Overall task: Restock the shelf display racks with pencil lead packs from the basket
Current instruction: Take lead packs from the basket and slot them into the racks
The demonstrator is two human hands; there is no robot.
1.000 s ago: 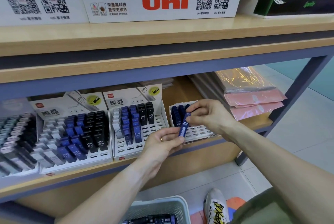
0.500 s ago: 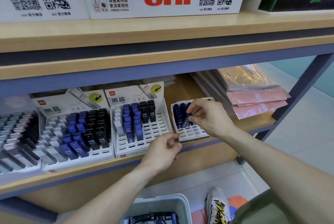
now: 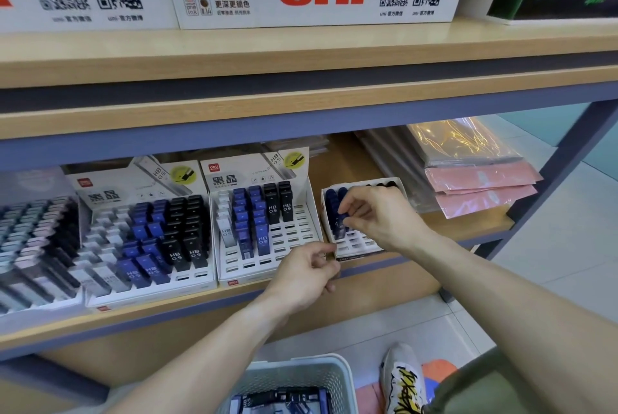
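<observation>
The step in hand looks like seating a blue lead pack [image 3: 341,213] into the small rack [image 3: 354,246] that stands at the right end of the lower shelf [image 3: 481,226], at about two o'clock from the basket. The right hand [image 3: 378,216] reaches over this rack, and its fingers [image 3: 349,203] pinch the top of the pack, which stands upright in the left columns of the rack among other blue packs. Whether it is fully down in its slot I cannot tell, as the hand covers part of the row.

The left hand [image 3: 307,275] hovers at the front edge of the shelf, at about seven o'clock from the small rack and just in front of the middle rack [image 3: 267,229]. Its fingers are loosely curled; no pack shows in them, though the palm side is turned away.

The basket [image 3: 294,383] sits low at six o'clock, near a shoe [image 3: 403,380], with more packs [image 3: 284,400] lying inside. The middle rack has many bare slots in its front rows, and the small rack shows some too, so by my judgement the restocking is far from finished.

The next move probably calls for pressing the pack home, letting go, then dropping a hand to the basket for another pack. Care is needed not to knock the neighbouring packs, which stand close together.
</observation>
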